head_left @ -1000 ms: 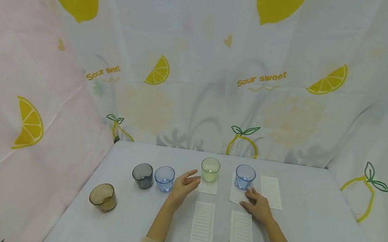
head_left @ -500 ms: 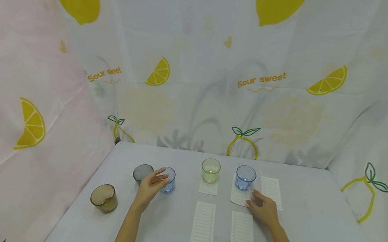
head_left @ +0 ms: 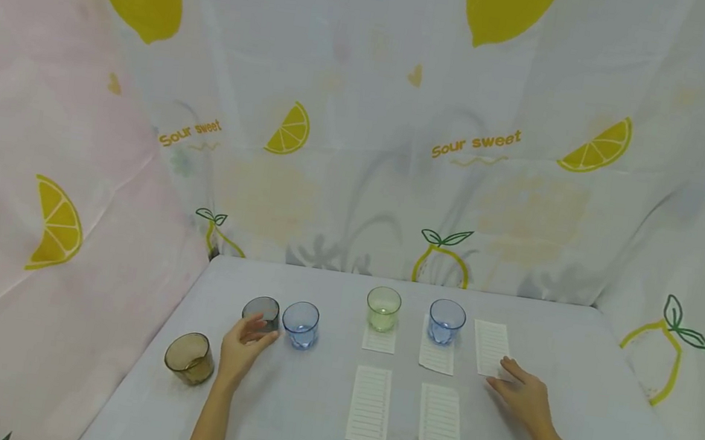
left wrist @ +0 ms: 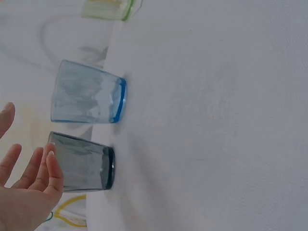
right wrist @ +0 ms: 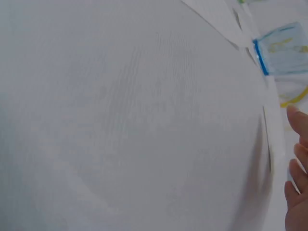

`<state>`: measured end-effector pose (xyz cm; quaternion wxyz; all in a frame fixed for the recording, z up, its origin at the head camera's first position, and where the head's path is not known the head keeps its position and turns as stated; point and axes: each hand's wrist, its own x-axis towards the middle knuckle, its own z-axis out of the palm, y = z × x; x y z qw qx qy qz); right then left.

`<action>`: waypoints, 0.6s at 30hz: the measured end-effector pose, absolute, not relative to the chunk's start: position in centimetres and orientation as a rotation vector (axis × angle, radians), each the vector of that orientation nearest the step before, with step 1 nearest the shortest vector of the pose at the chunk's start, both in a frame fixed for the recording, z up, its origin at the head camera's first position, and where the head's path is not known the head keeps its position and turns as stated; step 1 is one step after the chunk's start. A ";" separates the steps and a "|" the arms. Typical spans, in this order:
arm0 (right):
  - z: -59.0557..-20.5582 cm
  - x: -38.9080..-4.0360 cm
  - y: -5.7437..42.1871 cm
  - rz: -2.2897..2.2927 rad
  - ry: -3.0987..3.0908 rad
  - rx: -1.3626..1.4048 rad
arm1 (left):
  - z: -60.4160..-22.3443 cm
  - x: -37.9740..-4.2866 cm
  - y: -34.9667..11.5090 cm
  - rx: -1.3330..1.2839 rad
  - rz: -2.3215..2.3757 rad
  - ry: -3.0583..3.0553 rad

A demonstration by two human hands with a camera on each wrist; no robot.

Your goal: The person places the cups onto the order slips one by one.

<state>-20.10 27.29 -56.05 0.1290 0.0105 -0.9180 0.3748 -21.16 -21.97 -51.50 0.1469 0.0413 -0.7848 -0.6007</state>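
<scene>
My left hand [head_left: 242, 349] is at the dark grey glass [head_left: 262, 310], its thumb apart from the loosely bent fingers. In the left wrist view the fingertips overlap the rim side of this grey glass [left wrist: 86, 163]; I cannot tell whether they touch it. Just to the right stands a blue glass [head_left: 301, 325]. Over the near edge of the rightmost lined paper card [head_left: 491, 348] hovers my right hand [head_left: 525, 398], its fingers relaxed and holding nothing. The right wrist view shows that hand [right wrist: 298, 163] at its right edge, apart from another blue glass [right wrist: 284, 50].
A brown glass [head_left: 189, 359] stands at the left. At the back, a green glass [head_left: 382, 311] and a blue glass [head_left: 445, 323] sit on paper cards. Two more lined cards [head_left: 370, 407] lie nearer the front. A lemon-print cloth [head_left: 369, 102] hangs behind the table.
My left hand has moved left, past the left blue glass to the grey glass. My right hand has shifted right, from the card under the blue glass to the rightmost card. The glasses stay put.
</scene>
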 end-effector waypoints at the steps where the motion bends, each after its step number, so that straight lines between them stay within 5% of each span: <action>1: -56.1 -19.9 27.6 1.093 -2.681 0.017 | -51.7 -21.2 -22.0 0.137 -1.716 -2.245; 18: -58.3 -20.1 29.2 1.055 -2.681 0.046 | -52.3 -22.4 -22.0 0.542 -1.562 -2.077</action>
